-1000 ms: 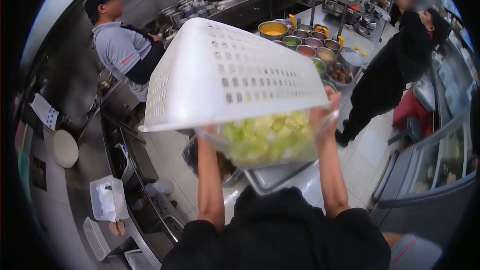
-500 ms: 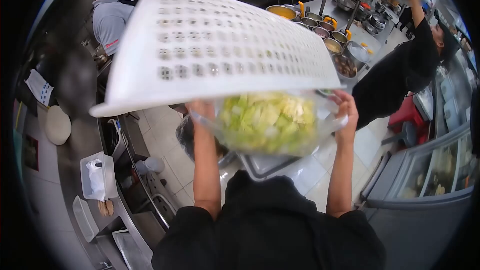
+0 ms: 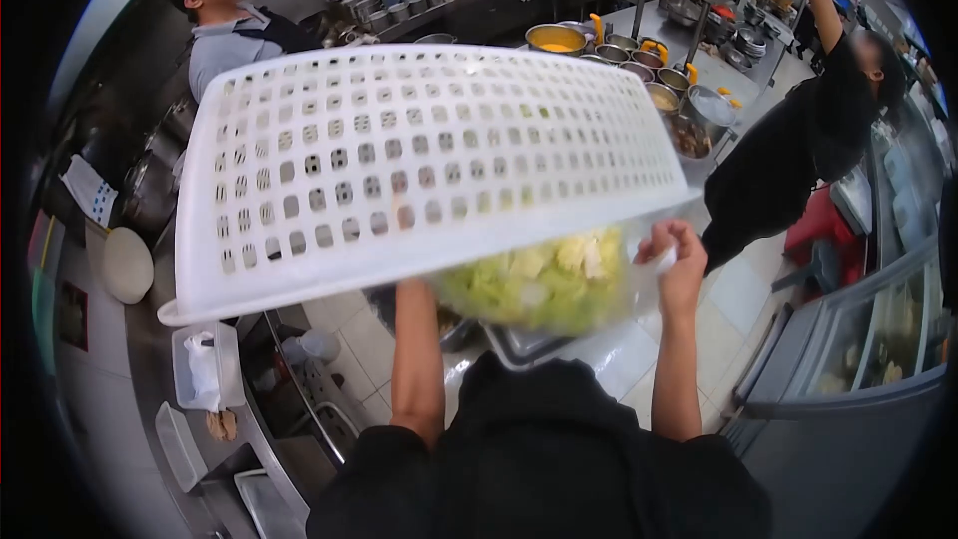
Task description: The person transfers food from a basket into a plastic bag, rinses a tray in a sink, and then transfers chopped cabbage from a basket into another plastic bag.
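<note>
A white perforated plastic basket (image 3: 399, 160) is tipped upside down in front of me, its holed bottom facing the camera. Under its rim hangs a clear plastic bag (image 3: 639, 279) full of chopped pale green cabbage (image 3: 539, 284). My right hand (image 3: 679, 262) grips the bag's right edge just below the basket rim. My left forearm (image 3: 417, 359) rises to the bag's left side; that hand is hidden behind the basket and bag.
A person in a grey shirt (image 3: 225, 40) stands at the left steel counter. Another person in black (image 3: 798, 150) reaches up at the right. Steel pots of sauces (image 3: 659, 80) crowd a table behind the basket. A metal tray (image 3: 529, 344) lies below the bag.
The basket has dropped lower and tilted its holed bottom more toward me, covering my left hand. The bag of cabbage has sunk with it.
</note>
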The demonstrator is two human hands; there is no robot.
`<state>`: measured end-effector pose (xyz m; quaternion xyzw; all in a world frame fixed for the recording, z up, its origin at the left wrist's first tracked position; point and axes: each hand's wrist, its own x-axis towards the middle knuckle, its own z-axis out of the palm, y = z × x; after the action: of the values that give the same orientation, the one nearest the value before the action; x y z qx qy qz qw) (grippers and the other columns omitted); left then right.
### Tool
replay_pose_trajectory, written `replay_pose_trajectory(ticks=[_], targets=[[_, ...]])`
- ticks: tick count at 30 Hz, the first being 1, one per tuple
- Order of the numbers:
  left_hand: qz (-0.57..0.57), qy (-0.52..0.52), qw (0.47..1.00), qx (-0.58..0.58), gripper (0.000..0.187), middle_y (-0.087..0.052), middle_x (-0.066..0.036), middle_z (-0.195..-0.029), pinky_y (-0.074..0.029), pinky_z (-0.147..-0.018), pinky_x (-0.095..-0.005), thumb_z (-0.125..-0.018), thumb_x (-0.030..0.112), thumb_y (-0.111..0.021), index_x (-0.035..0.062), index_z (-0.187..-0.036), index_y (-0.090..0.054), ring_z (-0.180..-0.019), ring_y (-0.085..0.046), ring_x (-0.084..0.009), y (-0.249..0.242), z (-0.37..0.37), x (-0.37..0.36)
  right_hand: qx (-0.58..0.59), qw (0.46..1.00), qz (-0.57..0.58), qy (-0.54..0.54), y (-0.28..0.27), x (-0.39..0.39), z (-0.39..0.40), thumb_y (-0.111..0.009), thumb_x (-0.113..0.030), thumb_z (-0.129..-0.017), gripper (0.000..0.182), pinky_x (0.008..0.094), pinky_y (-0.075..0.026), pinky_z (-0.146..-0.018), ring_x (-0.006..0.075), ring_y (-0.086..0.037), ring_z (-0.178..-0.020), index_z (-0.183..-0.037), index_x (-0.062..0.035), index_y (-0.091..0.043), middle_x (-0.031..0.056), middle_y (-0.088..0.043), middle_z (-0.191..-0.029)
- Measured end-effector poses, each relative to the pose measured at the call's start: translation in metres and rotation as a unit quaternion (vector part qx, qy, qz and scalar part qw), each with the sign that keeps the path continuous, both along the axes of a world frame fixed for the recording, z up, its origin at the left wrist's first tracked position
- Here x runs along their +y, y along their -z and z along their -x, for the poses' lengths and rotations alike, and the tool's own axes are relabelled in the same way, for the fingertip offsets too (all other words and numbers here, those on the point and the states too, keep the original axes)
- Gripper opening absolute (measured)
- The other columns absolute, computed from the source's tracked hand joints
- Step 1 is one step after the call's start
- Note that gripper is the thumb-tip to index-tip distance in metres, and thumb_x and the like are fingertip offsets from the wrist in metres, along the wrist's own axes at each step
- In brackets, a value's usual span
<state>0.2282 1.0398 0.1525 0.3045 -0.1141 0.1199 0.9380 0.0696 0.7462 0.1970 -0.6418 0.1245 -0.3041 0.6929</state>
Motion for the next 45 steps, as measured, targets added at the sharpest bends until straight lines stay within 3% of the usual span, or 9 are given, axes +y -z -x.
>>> replay_pose_trajectory(ticks=[6,12,19,25,29,35,39,43,45], targets=[[-0.002,-0.035,0.999,0.008,0.044,-0.053,-0.012,-0.127,-0.048,-0.098,-0.0427,-0.093,0.016,-0.057,-0.0004,-0.132,-0.042,-0.114,-0.054,-0.0234,-0.008,-0.012,-0.012,0.003,0.91,0.398,0.118,-0.049,0.011,0.026,-0.055,0.012,-0.074,0.039,0.0263,-0.047,-0.063,0.0225,-0.058,-0.082,-0.108,-0.0047,-0.062,0.0118,-0.061,-0.095],[0.007,-0.038,0.998,0.039,0.052,-0.051,-0.018,-0.126,-0.048,-0.096,-0.0462,-0.093,0.02,-0.06,-0.008,-0.131,-0.038,-0.112,-0.054,-0.0273,-0.036,0.0,-0.028,-0.218,0.842,0.492,-0.014,-0.064,0.065,-0.009,-0.046,0.016,-0.061,0.043,0.0414,-0.045,-0.083,0.0347,-0.055,-0.096,-0.098,-0.0007,-0.06,0.0188,-0.055,-0.11],[-0.021,-0.064,0.997,0.035,0.05,-0.053,-0.017,-0.124,-0.048,-0.095,-0.0425,-0.093,0.022,-0.06,-0.0082,-0.128,-0.042,-0.107,-0.057,-0.026,-0.039,0.008,-0.035,-0.079,0.787,0.611,0.028,-0.021,0.088,-0.148,-0.056,0.008,-0.064,0.038,0.0418,-0.041,-0.093,0.0392,-0.046,-0.114,-0.102,0.0067,-0.053,0.0242,-0.05,-0.116],[-0.029,-0.087,0.995,0.05,0.046,-0.056,-0.013,-0.119,-0.049,-0.091,-0.037,-0.092,0.018,-0.061,-0.0036,-0.128,-0.044,-0.104,-0.058,-0.0223,-0.031,0.008,-0.032,-0.014,0.779,0.621,-0.084,-0.006,0.093,-0.131,-0.056,0.005,-0.067,0.043,0.0441,-0.035,-0.1,0.0385,-0.041,-0.12,-0.109,0.0104,-0.048,0.0261,-0.046,-0.123],[-0.018,-0.087,0.995,0.033,0.054,-0.052,-0.014,-0.124,-0.045,-0.094,-0.0365,-0.09,0.02,-0.064,-0.0051,-0.132,-0.039,-0.11,-0.053,-0.0222,-0.036,0.013,-0.035,-0.029,0.682,0.725,0.085,-0.004,0.085,-0.144,-0.056,-0.002,-0.07,0.05,0.0468,-0.029,-0.104,0.0376,-0.036,-0.127,-0.118,0.0112,-0.049,0.0242,-0.046,-0.13],[-0.03,-0.092,0.995,0.018,0.049,-0.054,-0.012,-0.121,-0.047,-0.093,-0.0375,-0.09,0.017,-0.063,-0.001,-0.13,-0.042,-0.107,-0.056,-0.0207,-0.035,0.013,-0.032,0.09,0.671,0.733,-0.075,-0.012,0.086,-0.124,-0.055,-0.006,-0.073,0.049,0.0465,-0.028,-0.104,0.0358,-0.036,-0.128,-0.121,0.0068,-0.049,0.0226,-0.047,-0.131],[-0.061,-0.097,0.993,0.026,0.05,-0.054,-0.01,-0.122,-0.047,-0.091,-0.0352,-0.089,0.02,-0.065,-0.0004,-0.129,-0.043,-0.108,-0.055,-0.0201,-0.027,0.007,-0.032,-0.093,0.598,0.792,0.087,-0.01,0.075,-0.14,-0.056,-0.005,-0.071,0.036,0.0446,-0.035,-0.097,0.0319,-0.047,-0.116,-0.106,0.003,-0.057,0.0215,-0.053,-0.123],[-0.056,-0.108,0.992,0.039,0.049,-0.055,-0.011,-0.119,-0.047,-0.089,-0.0338,-0.089,0.022,-0.065,-0.0007,-0.127,-0.044,-0.105,-0.056,-0.0186,-0.033,0.009,-0.032,0.272,0.552,0.741,-0.269,-0.038,0.09,-0.114,-0.054,-0.002,-0.077,0.028,0.0431,-0.042,-0.09,0.0329,-0.054,-0.103,-0.104,0.0029,-0.055,0.0176,-0.06,-0.11],[-0.063,-0.107,0.991,0.045,0.049,-0.055,-0.011,-0.117,-0.048,-0.088,-0.0332,-0.09,0.022,-0.065,-0.0013,-0.127,-0.044,-0.103,-0.056,-0.0184,-0.034,0.01,-0.032,0.049,0.661,0.723,-0.192,-0.027,0.079,-0.111,-0.054,-0.005,-0.08,0.026,0.0433,-0.044,-0.085,0.0338,-0.055,-0.1,-0.105,0.002,-0.055,0.0192,-0.059,-0.109]])
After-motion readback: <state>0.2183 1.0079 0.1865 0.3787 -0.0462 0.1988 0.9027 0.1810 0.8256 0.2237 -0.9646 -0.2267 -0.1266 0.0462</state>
